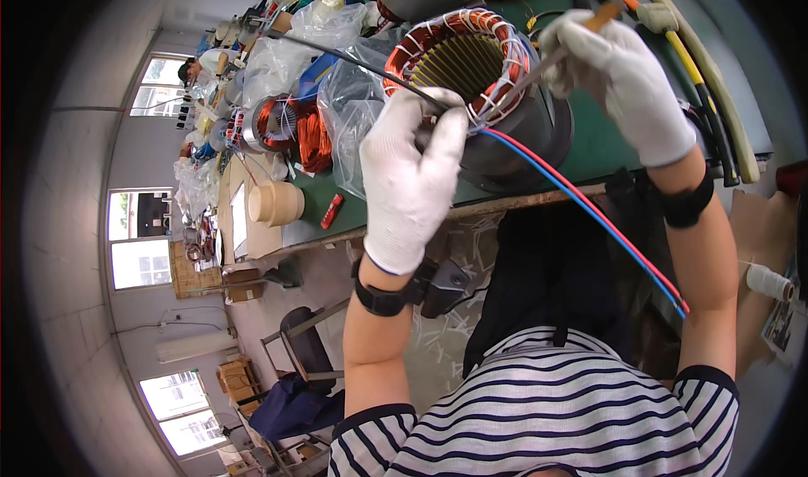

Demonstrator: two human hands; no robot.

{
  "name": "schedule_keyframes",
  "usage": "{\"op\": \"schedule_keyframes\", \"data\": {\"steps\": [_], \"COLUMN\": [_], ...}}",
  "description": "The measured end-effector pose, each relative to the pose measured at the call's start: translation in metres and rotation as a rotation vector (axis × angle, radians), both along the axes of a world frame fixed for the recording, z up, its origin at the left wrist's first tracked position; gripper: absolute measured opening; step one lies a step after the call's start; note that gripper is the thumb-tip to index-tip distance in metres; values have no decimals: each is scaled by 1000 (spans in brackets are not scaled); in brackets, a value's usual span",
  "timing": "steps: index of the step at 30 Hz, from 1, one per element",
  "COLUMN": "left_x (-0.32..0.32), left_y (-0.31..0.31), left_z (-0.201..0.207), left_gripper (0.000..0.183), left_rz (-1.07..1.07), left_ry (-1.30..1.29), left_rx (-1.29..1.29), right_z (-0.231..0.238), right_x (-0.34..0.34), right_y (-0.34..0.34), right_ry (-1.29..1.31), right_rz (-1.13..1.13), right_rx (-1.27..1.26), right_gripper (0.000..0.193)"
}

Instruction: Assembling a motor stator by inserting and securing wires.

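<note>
Stator [459, 66] on table [596, 147]; plastic bag [358, 77] left, mallet [656, 17] right, cup [278, 203] farther left.

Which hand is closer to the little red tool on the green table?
Left. The left hand is right of the red tool; the right hand is much farther right, beyond the copper-wound ring.

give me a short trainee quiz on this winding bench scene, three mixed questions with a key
1. Multiple choice: what colours are the two long leads beside the wound stator?
A) green and white
B) red and blue
C) yellow and black

2. True or false: the left hand and right hand are both gloved.

3. Fill in: the small red tool lies on the ____ tabletop.

Key: 1 B; 2 true; 3 green.
</note>
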State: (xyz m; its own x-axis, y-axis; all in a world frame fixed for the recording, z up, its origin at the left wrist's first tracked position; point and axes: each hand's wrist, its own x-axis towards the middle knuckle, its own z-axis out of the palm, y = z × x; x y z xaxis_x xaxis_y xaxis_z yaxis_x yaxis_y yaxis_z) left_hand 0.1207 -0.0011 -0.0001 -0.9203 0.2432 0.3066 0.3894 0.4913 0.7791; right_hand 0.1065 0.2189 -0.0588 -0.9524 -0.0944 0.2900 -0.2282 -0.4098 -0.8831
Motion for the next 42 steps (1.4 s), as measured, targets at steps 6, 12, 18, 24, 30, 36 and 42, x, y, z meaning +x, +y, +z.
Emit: {"op": "schedule_keyframes", "data": {"steps": [6, 12, 18, 24, 30, 36, 42], "left_x": [-2, -5, -13, -13, -18, -18, -18], "left_y": [-7, -2, -1, 0, -9, -7, -8], "left_z": [11, 19, 25, 19, 12, 5, 0], "left_gripper": [12, 11, 16, 16, 20, 23, 23], "left_rz": [-117, -212, -239, -241, -215, -310, -304], "left_ry": [72, 215, 150, 251, 399, 420, 415], "left_rx": [-180, -437, -519, -525, -563, -499, -395], "right_z": [27, 18, 15, 11, 7, -21, -15], "right_x": [-1, 34, 32, 33, 26, -23, -32], "right_y": [-6, -14, -5, -5, -5, 1, 0], "right_ry": [119, 261, 189, 244, 204, 86, -39], "right_rz": [-45, -271, -282, -306, -258, 95, 184], "right_rx": [208, 253, 249, 293, 236, -65, -58], "right_gripper": [28, 21, 26, 26, 30, 29, 27]}}
